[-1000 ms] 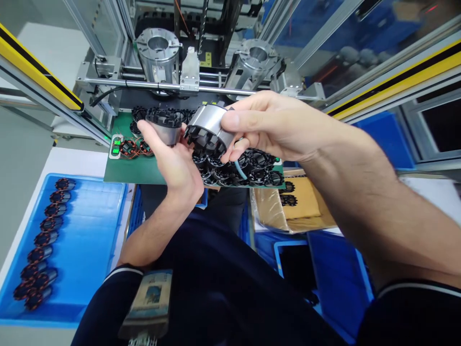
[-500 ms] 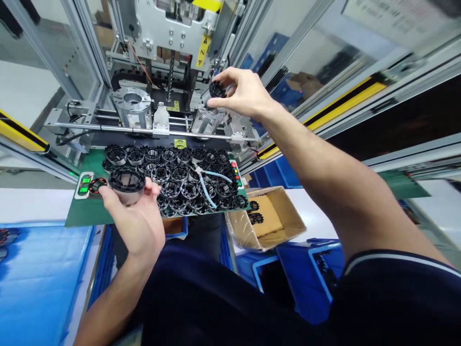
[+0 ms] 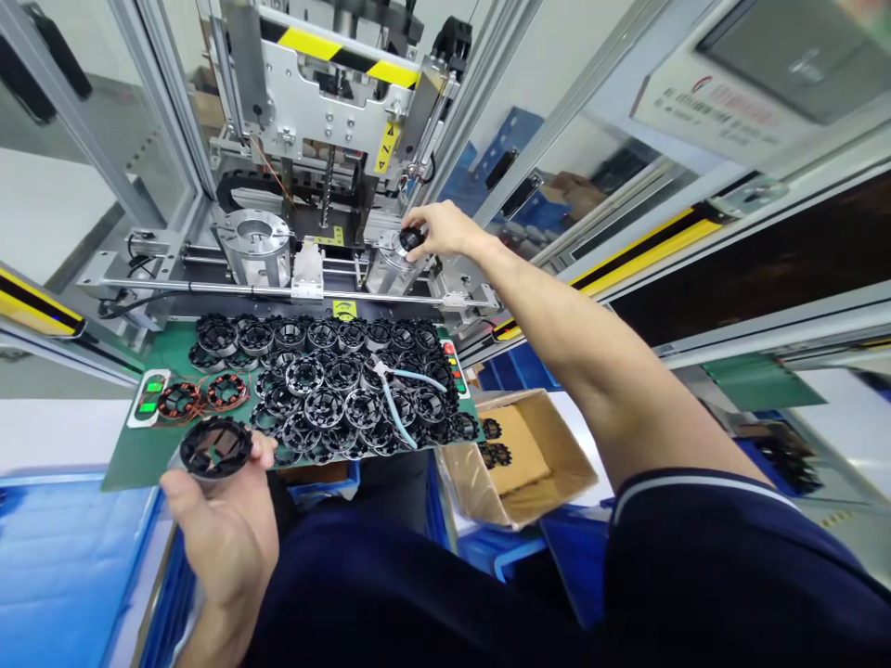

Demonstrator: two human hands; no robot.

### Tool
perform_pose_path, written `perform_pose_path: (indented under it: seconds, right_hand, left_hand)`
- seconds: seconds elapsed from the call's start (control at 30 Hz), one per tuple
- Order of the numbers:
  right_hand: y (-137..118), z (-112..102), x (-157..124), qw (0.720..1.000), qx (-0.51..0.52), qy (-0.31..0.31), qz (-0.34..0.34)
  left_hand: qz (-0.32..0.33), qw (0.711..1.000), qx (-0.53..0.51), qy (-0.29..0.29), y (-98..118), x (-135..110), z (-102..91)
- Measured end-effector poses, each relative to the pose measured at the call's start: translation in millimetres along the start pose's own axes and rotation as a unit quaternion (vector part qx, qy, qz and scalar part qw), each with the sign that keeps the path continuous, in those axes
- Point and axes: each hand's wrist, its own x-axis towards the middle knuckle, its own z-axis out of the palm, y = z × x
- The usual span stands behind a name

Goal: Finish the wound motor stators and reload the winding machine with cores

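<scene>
My left hand is wrapped round a motor stator, a metal ring with a black slotted liner, held near the table's front left. With thumb and fingers my right hand grips another black-lined stator at the top of the right metal fixture; whether it is seated there is hidden. The left cylindrical fixture shows an open top. Rows of similar stators stand stacked on the green table. Blue-handled cutting pliers lie across them. Two copper-wound stators lie at the left.
The machine's upright head stands behind the fixtures, with a metal rod running in front of them. Yellow-black bars flank the opening. A cardboard box with black parts sits at the right, and a blue surface lies lower left.
My right hand has lowered its stator onto the top of the right fixture. My left hand has moved down and left with its stator, uncovering the copper-wound ones. The view has tilted up slightly.
</scene>
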Motion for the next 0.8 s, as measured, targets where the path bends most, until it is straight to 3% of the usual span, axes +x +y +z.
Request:
perform_pose_path:
  seconds: [0.3, 0.47, 0.57, 0.67, 0.8]
  right_hand:
    - [2.0, -19.1, 35.6, 0.996, -0.011, -0.085, -0.033]
    - [-6.6, -24.6, 35.3, 0.992, 0.034, -0.119, -0.037]
    - [-18.5, -22.6, 23.4, 0.994, 0.032, -0.102, 0.008]
    - [-30.8, -26.5, 18.3, 0.994, 0.042, -0.092, 0.044]
    - [-43.5, -32.2, 38.2, 0.98, 0.197, -0.032, 0.008]
  left_hand:
    - [0.033, 0.999, 0.038, -0.018, -11.3, -6.5, 13.7]
    - [0.02, 1.0, 0.02, -0.011, -11.4, -11.5, 14.8]
    - [-0.002, 1.0, -0.012, 0.003, -12.5, -11.8, 7.3]
    - [0.016, 0.999, 0.032, -0.029, -14.0, -10.6, -6.2]
    - [0.067, 0.984, 0.127, -0.104, -15.5, -6.0, -25.1]
